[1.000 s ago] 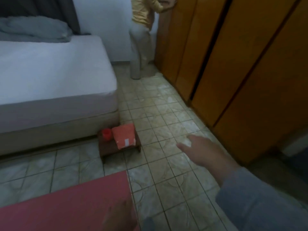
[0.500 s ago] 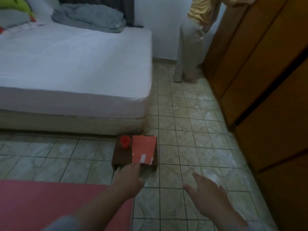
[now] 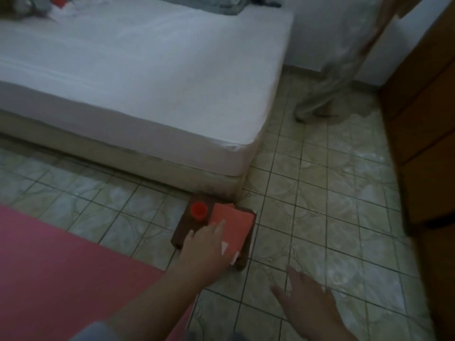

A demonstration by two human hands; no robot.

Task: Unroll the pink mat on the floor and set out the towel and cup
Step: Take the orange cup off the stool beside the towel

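Orange towel [image 3: 232, 223], folded beside the red cup [image 3: 198, 211] on the low stool [image 3: 183, 230] past the unrolled pink mat [image 3: 61, 267], has now been reached by the left hand [image 3: 205, 252], fingers spread upon it ungripped, while the right hand [image 3: 309, 306] is held open over the tiles, so pickup seems imminent.

A bed [image 3: 138, 77] with a white sheet fills the upper left of the frame, crumpled bedding [image 3: 229, 6] at its top edge. Pale green patterned floor tiles [image 3: 327, 193] cover the lower right. Orange-brown wooden wardrobe doors [image 3: 426, 119] run down the right edge, against a white wall [image 3: 317, 25]. Light is dim.
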